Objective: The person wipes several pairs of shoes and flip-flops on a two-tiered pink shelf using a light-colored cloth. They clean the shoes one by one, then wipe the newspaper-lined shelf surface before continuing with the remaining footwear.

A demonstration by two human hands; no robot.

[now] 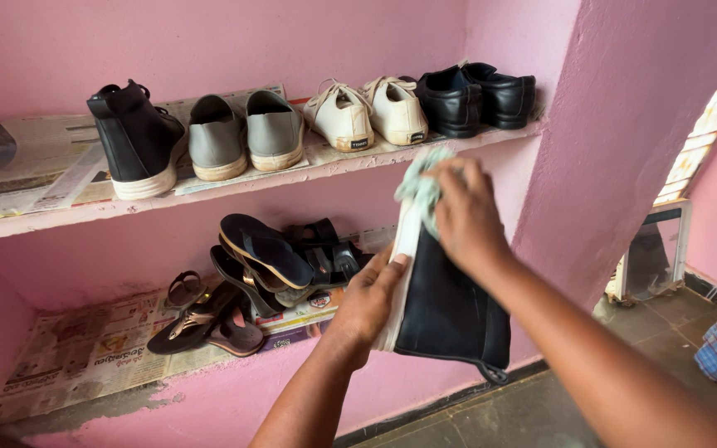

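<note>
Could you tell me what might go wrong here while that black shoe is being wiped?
The left hand grips the black high-top shoe only along its white sole, so pressure from the right hand with the cloth might twist it loose. The shoe is held close to the piled sandals and could knock them.

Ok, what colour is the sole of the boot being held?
White; the boot upper is black. The left hand grips that sole, seen in the head view.

Pink walls (292, 33) — two newspaper-lined shelves (209, 195), grey tiled floor (665, 315).
</note>
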